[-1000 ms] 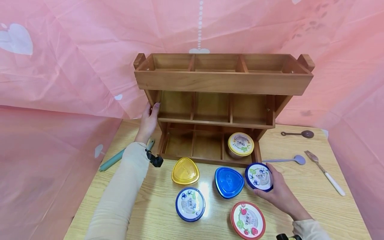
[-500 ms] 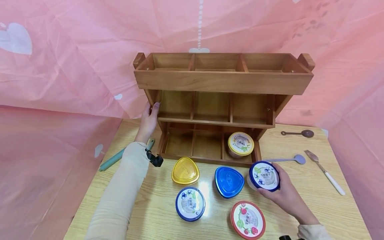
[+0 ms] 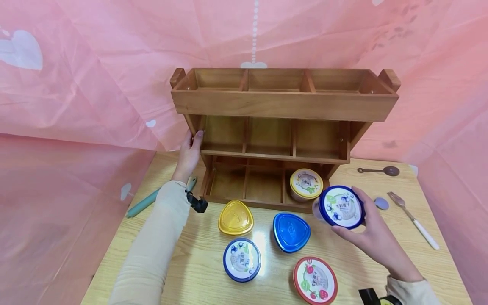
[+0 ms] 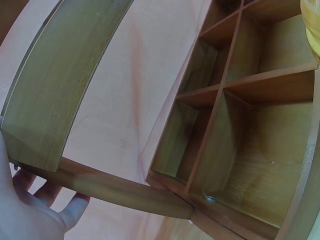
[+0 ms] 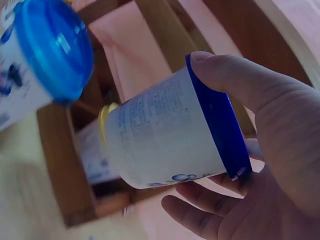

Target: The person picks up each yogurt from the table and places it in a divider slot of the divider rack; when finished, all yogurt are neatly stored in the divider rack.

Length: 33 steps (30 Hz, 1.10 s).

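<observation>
My right hand grips a plastic cup with a dark blue rim and blueberry lid by its lid, raised above the table. In the right wrist view the cup's pale body is tilted, thumb on the rim and fingers beneath. A three-tier wooden rack stands at the back. My left hand holds its left side, and in the left wrist view the fingers bend round a wooden side bar. A yellow-lidded cup sits in the bottom tier's right compartment, beside the held cup.
Before the rack stand a yellow triangular-lidded tub, a blue triangular-lidded tub, another blueberry cup and a strawberry cup. Rightward lie a brown spoon, a purple spoon and a fork. A green utensil lies left.
My right hand has lifted the blueberry cup off the table, moving it up and slightly right; it now covers the purple spoon's handle. My left hand keeps its place on the rack.
</observation>
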Each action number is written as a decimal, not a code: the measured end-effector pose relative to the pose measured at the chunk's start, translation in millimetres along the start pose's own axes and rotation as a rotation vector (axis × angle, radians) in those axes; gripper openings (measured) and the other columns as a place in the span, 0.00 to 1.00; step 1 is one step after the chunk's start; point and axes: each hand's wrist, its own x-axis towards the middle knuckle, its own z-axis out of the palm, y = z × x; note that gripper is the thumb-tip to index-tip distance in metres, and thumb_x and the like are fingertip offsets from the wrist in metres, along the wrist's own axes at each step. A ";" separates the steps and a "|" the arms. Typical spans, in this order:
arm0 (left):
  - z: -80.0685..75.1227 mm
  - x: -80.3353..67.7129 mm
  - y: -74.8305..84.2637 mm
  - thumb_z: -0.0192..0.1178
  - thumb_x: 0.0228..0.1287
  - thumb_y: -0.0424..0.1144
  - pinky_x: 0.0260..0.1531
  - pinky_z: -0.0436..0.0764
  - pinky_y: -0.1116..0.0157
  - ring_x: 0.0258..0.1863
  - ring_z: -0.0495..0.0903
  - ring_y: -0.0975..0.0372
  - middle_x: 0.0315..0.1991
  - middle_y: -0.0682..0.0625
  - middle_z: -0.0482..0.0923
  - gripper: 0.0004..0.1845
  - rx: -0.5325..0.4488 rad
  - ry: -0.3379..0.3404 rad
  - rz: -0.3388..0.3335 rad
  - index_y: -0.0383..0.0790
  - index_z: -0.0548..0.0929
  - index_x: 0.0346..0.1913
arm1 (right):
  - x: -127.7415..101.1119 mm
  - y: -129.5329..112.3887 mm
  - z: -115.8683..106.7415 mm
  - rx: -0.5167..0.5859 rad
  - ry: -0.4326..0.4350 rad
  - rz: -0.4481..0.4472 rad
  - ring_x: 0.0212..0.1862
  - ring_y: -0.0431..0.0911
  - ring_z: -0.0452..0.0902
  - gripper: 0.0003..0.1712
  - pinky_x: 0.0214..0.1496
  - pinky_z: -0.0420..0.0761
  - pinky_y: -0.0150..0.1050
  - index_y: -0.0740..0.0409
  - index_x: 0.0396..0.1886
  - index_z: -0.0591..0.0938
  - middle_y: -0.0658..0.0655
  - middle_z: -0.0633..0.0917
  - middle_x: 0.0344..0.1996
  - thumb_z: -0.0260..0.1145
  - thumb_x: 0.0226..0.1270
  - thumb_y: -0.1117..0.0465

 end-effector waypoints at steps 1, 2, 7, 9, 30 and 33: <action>-0.1 -2.5 4.6 0.43 0.79 0.45 0.73 0.60 0.51 0.72 0.62 0.49 0.74 0.40 0.60 0.28 0.005 -0.004 -0.004 0.42 0.57 0.77 | 3.5 -4.7 0.6 0.000 -0.008 -0.001 0.63 0.54 0.65 0.64 0.49 0.60 0.09 0.55 0.79 0.46 0.71 0.64 0.68 0.80 0.52 0.58; 0.1 -3.2 5.4 0.43 0.80 0.44 0.73 0.60 0.51 0.72 0.62 0.49 0.74 0.40 0.60 0.28 0.008 -0.004 -0.004 0.42 0.57 0.77 | 7.0 -8.5 2.0 0.000 -0.014 -0.006 0.65 0.55 0.65 0.64 0.49 0.59 0.09 0.55 0.79 0.46 0.71 0.63 0.68 0.79 0.52 0.57; 1.1 -4.6 6.2 0.42 0.80 0.44 0.73 0.60 0.52 0.72 0.62 0.49 0.75 0.40 0.59 0.28 0.018 -0.006 -0.006 0.42 0.56 0.77 | 24.3 -23.7 13.0 0.000 -0.076 0.022 0.66 0.67 0.62 0.65 0.65 0.72 0.31 0.55 0.80 0.42 0.70 0.60 0.71 0.77 0.55 0.51; 1.3 -5.2 6.6 0.42 0.80 0.45 0.74 0.59 0.51 0.73 0.61 0.49 0.75 0.40 0.59 0.28 0.019 -0.009 -0.005 0.42 0.56 0.77 | 30.8 -26.8 18.7 0.013 -0.109 0.039 0.68 0.68 0.60 0.66 0.66 0.74 0.52 0.53 0.80 0.40 0.70 0.58 0.72 0.77 0.56 0.49; 1.6 14.7 -29.2 0.43 0.78 0.54 0.73 0.60 0.53 0.72 0.63 0.54 0.74 0.46 0.61 0.29 0.019 0.019 0.016 0.51 0.58 0.76 | 101.6 -35.8 63.3 0.064 -0.292 -0.031 0.70 0.62 0.58 0.64 0.66 0.67 0.67 0.52 0.78 0.46 0.63 0.59 0.72 0.77 0.53 0.47; 1.7 13.6 -28.2 0.43 0.78 0.53 0.74 0.59 0.51 0.73 0.62 0.53 0.75 0.47 0.59 0.29 0.005 0.006 0.006 0.52 0.56 0.77 | 109.5 -34.7 70.3 0.046 -0.310 -0.018 0.70 0.62 0.59 0.63 0.67 0.66 0.67 0.52 0.78 0.47 0.63 0.61 0.72 0.77 0.52 0.45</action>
